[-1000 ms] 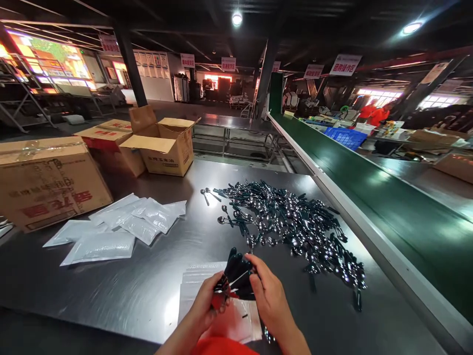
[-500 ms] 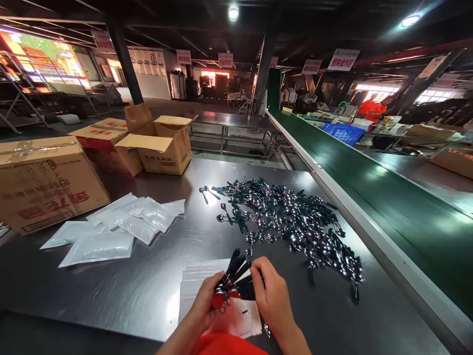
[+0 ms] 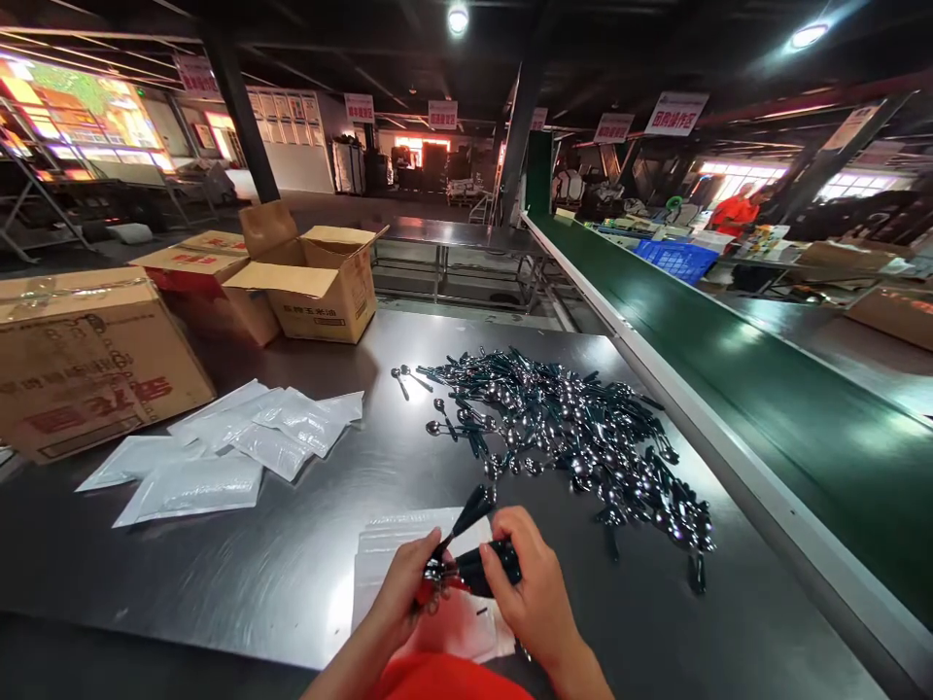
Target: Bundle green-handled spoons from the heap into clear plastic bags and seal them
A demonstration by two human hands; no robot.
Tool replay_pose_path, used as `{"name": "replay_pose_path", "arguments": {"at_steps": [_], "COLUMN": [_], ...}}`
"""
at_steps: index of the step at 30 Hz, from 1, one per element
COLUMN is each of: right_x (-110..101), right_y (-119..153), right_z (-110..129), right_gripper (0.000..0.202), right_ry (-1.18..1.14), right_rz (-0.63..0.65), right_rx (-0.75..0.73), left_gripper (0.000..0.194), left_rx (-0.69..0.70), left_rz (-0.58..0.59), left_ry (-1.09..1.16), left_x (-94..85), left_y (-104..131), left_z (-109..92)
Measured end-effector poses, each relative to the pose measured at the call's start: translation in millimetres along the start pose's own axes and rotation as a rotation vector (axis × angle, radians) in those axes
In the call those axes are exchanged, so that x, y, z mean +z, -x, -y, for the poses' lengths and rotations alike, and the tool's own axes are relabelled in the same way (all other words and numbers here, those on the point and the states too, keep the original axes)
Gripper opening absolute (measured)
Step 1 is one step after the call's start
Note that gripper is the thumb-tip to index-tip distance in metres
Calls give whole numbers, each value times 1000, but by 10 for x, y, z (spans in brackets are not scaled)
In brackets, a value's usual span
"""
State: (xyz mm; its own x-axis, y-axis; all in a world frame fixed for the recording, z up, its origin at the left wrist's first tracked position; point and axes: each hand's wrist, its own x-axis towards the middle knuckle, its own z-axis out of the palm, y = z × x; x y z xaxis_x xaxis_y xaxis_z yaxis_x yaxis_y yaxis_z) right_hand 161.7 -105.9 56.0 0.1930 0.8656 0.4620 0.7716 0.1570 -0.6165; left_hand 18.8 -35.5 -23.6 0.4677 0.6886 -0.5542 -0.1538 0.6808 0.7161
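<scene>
Several spoons [image 3: 466,569] with dark handles and shiny metal bowls are bunched between my two hands at the table's near edge. My left hand [image 3: 400,588] is closed round the bowl ends. My right hand [image 3: 535,588] wraps the handles of most of the bunch, while one or two handles stick up apart from the rest. Beneath them lies a stack of flat white padded mailers [image 3: 375,559]. Beyond my hands spreads a large heap of loose spoons [image 3: 575,413], a few of them lying apart at its left side.
Filled white mailers [image 3: 219,437] lie in a pile at the left, before a closed cardboard box [image 3: 94,360] and an open one [image 3: 313,301]. A green conveyor [image 3: 700,340] with a raised metal edge runs along the right. A person in orange [image 3: 736,209] is far off.
My right hand has gathered the fanned-out handles closer together and closed round them. The bunch stays in my left hand. The view has shifted very slightly.
</scene>
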Motion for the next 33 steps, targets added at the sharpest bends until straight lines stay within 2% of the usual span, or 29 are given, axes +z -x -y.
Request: {"name": "replay_pose_path", "arguments": {"at_steps": [4, 8, 12, 15, 18, 22, 25, 28, 31, 33], "right_x": [11, 28, 92, 177, 261, 303, 251, 118, -50, -139], "right_y": [26, 21, -10, 23, 114, 237, 347, 565, 913, 1162], "right_z": [-16, -125, -267, -355, -418, -560, -769, -1035, -1293, -1422], "right_gripper": [10, 24, 23, 26, 31, 33, 36, 39, 43, 44], "right_ry": [24, -29, -103, -177, -205, -320, -434, -460, -531, -530], "right_rz": [-59, 28, 95, 86, 8, -171, -263, -292, -387, -494], "right_rx": [68, 87, 230, 325, 457, 652, 802, 930, 1148, 1244], "left_gripper": [40, 44, 51, 54, 54, 54, 61, 64, 41, 17], "left_rx": [-1, 51, 122, 102, 49, 2, -9, 62, 208, 304], "left_rz": [37, 22, -37, -13, 31, 97, 179, 218, 267, 370], "left_ry": [-76, -135, -216, -288, -365, -474, -604, -823, -1137, -1345], "left_x": [4, 27, -12, -79, -110, -67, -29, -8, 35, 91], "left_y": [5, 34, 8, -50, -112, -199, -281, -389, -507, -579], "left_z": [-1, 13, -2, -30, -33, -2, 21, 105, 327, 527]}}
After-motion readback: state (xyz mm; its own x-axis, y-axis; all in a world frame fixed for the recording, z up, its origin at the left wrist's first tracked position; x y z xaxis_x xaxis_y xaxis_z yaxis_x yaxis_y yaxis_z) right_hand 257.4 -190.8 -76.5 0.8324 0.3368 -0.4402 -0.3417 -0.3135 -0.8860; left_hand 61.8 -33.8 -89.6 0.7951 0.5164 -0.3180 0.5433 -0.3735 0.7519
